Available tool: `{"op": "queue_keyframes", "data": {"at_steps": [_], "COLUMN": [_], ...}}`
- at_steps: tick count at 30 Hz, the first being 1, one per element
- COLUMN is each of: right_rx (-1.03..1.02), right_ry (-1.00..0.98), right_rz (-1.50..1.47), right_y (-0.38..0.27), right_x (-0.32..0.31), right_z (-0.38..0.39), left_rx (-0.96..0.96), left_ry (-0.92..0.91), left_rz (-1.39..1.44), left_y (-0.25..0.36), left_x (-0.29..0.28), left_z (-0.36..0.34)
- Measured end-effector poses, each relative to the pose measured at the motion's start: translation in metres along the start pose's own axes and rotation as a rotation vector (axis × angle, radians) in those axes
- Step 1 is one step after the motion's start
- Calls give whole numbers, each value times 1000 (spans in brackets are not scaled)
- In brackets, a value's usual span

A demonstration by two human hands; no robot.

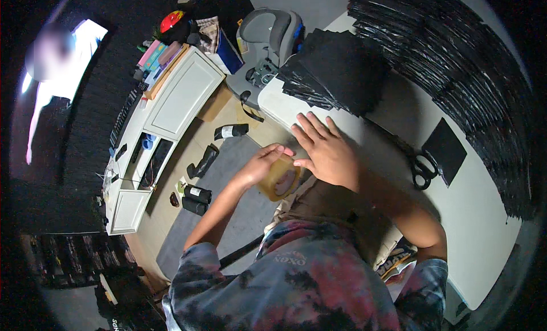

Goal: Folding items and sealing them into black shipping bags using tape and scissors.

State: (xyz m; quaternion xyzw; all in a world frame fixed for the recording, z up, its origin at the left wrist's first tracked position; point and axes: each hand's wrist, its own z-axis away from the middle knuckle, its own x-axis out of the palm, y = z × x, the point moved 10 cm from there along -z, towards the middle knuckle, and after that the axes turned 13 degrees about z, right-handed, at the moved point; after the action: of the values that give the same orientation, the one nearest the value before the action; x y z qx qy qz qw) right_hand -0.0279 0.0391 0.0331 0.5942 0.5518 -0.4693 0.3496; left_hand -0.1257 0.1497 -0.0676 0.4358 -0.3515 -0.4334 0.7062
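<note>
My left hand point(264, 165) is raised in front of my body with its fingers curled closed. A small pink bit point(289, 152) shows at its fingertips; what it is, I cannot make out. My right hand point(327, 154) is beside it, back upward, its fingers stretched and spread, holding nothing that shows. Its fingertips come near the edge of the white table point(484, 234). Below and between both hands is a yellow container point(269, 188), partly hidden, with something pale inside. Black-handled scissors point(422, 171) lie on the table beyond my right forearm, next to a flat black sheet point(445, 151).
A pile of black sheets or bags point(342, 69) covers the table's far end, and long black stacks point(450, 63) line its right side. A grey chair point(268, 32) stands ahead. Black rolls point(195, 200) lie on the floor by a white cabinet point(176, 97).
</note>
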Motion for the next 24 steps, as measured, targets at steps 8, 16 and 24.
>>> {"op": "queue_keyframes", "data": {"at_steps": [8, 16, 24], "right_rx": [261, 491, 583], "right_ry": [-232, -68, -246], "right_rz": [156, 99, -202], "right_y": [106, 158, 195], "right_x": [-64, -96, -97], "right_z": [118, 157, 173], "left_rx": [6, -40, 19], "left_ry": [-32, 28, -24], "left_rz": [26, 121, 162], "left_y": [0, -10, 0], "left_x": [-4, -8, -6], "left_z": [3, 0, 1]}}
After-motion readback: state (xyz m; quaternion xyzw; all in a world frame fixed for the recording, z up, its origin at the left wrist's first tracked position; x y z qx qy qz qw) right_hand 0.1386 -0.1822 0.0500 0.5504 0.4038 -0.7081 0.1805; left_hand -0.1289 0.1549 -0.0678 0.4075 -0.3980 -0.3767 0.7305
